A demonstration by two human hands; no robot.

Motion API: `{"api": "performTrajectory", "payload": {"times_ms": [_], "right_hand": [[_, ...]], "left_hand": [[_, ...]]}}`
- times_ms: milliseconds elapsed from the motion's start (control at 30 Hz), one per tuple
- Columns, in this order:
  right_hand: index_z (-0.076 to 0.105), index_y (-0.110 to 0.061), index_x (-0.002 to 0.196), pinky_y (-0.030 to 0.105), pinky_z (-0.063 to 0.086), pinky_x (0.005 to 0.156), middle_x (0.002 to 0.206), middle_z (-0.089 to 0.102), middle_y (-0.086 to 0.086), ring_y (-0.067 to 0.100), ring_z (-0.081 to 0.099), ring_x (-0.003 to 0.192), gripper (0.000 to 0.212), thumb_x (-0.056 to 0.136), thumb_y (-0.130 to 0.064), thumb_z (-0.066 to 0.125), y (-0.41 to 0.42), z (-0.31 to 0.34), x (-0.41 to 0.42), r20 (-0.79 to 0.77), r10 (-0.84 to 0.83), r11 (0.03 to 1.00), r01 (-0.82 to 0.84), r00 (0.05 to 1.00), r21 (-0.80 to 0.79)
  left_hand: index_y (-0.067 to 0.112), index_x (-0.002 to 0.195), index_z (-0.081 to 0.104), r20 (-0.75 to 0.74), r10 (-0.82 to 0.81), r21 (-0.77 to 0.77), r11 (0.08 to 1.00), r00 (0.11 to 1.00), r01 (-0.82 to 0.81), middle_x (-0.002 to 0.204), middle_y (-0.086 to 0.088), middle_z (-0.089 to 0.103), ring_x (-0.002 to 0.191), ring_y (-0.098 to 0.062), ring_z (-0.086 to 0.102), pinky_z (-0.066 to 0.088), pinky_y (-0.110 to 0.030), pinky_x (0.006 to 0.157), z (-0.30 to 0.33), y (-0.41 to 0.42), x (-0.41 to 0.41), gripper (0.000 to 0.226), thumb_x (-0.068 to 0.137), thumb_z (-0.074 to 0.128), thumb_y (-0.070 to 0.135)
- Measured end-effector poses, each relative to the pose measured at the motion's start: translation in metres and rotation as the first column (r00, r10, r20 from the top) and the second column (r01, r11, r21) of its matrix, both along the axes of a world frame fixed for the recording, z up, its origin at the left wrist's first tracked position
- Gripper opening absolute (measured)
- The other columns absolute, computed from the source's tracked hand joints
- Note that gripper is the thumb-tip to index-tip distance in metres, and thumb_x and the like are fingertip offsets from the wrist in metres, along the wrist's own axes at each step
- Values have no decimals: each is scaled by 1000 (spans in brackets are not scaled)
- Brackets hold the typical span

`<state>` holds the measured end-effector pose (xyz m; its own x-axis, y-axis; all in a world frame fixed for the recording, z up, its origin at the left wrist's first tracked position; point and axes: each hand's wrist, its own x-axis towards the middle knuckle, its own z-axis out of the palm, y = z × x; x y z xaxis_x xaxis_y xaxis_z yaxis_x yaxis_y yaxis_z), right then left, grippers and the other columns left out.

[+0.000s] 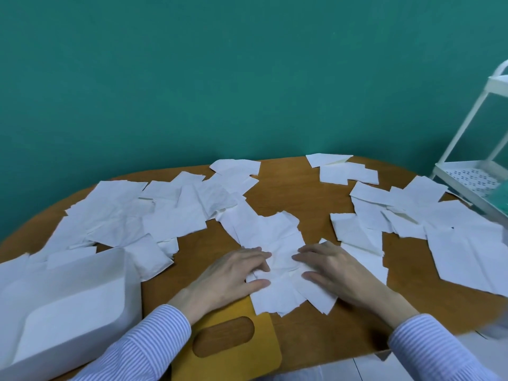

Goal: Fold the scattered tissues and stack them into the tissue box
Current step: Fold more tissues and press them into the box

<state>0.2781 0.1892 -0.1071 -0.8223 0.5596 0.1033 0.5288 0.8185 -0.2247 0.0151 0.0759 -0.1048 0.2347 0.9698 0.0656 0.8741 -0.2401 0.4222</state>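
Observation:
Several white tissues (176,213) lie scattered over the wooden table (297,188). A crumpled tissue (277,243) lies at the front middle. My left hand (233,276) and my right hand (332,268) both rest on its near part, fingers spread and bent, fingertips pressing into the paper. The white tissue box (82,303) stands at the front left with white tissue inside. Its yellow lid (247,350) with an oval slot lies flat on the table below my left wrist.
More tissues (428,213) cover the right side of the table, some overhanging the right edge. A white metal trolley (475,171) stands beyond the table's right end. A teal wall rises behind the table. Bare wood shows at the middle back.

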Motion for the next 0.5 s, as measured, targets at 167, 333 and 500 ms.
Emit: {"api": "performTrajectory", "payload": {"times_ms": [167, 333, 500], "right_hand": [[50, -38, 138, 23, 37, 101, 138, 51, -14, 6, 46, 119, 41, 97, -43, 54, 6, 0, 3, -28, -23, 1000, 24, 999, 11], [57, -33, 131, 27, 43, 91, 131, 55, -16, 8, 48, 111, 35, 97, -39, 56, 4, 8, -5, -97, -27, 995, 36, 995, 96], [65, -26, 103, 28, 43, 73, 99, 64, -11, 13, 56, 89, 20, 101, -30, 46, -5, 17, -9, -227, 66, 974, -13, 972, 226]], "left_hand": [[26, 119, 73, -19, 30, 167, 986, 999, -27, 135, 14, 62, 130, 1, 51, 47, -28, 104, 0, -2, 4, 36, 102, 50, 48], [20, 115, 76, 203, 64, 226, 968, 977, -110, 117, 13, 72, 108, 3, 63, 51, -20, 93, 14, -8, 9, 33, 100, 55, 42], [19, 110, 77, 219, 42, 288, 952, 975, -106, 100, 14, 65, 96, 2, 58, 48, -18, 82, 21, -24, 5, 31, 100, 54, 38]]}}
